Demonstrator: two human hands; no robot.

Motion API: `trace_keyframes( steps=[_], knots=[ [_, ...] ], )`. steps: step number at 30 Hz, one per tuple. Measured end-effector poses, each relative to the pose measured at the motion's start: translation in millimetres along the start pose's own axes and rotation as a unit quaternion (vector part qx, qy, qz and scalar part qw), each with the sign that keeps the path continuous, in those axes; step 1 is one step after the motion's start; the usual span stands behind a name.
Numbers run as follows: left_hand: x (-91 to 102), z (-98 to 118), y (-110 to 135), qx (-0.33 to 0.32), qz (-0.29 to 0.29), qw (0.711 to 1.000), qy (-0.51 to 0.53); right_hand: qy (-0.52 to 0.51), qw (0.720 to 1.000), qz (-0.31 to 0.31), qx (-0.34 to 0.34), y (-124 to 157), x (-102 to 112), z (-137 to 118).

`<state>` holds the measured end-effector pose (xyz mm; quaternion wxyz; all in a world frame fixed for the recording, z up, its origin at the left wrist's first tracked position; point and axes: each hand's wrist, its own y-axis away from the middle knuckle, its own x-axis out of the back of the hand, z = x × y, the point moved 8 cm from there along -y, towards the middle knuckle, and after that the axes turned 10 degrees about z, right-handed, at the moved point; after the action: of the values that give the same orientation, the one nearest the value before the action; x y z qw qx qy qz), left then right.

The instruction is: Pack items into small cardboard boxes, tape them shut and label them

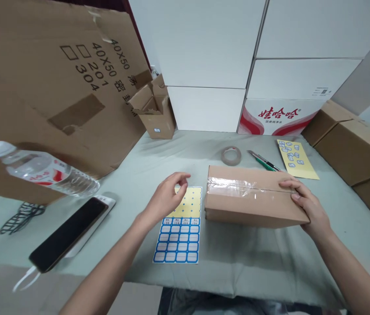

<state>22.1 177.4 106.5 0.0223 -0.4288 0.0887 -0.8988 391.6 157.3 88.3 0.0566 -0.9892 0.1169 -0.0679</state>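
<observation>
- The left hand (165,201) hovers over the label sheet (181,225), fingertips (185,176) pinched together; I cannot tell whether they hold a label.
- The right hand (309,203) is clamped on the taped box (247,210), which sits on the worktop (237,267), just beside the sheet.
- Risk: a label could crease or stick to the fingers if pinched too hard.
- Risk: sliding the box could disturb the sheet or bump the knife (262,159) behind it.

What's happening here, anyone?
One person is working bare-handed at a cloth-covered table. Their right hand grips the end of a taped cardboard box. Their left hand, fingers pinched, is over a sheet of blue-bordered labels. A roll of packing tape and a utility knife lie beyond the box.
</observation>
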Motion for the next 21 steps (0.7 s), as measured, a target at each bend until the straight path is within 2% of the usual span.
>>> trace_keyframes(
  steps=[5,8,16,21],
  knots=[
    [-14.7,-48,-2,0.035,-0.048,0.99,-0.128,-0.006,1.0,-0.007,-0.006,0,-2,0],
    [-24.6,-63,-7,0.046,-0.065,0.983,-0.168,-0.009,1.0,-0.008,-0.006,0,-3,-2],
    [-33.8,-65,-8,0.015,-0.112,0.979,-0.17,0.032,0.999,-0.034,-0.003,-6,-7,-10],
    [-30.9,-73,-1,0.038,-0.121,0.983,-0.132,0.031,0.999,-0.024,-0.007,-5,-6,-11]
  ],
)
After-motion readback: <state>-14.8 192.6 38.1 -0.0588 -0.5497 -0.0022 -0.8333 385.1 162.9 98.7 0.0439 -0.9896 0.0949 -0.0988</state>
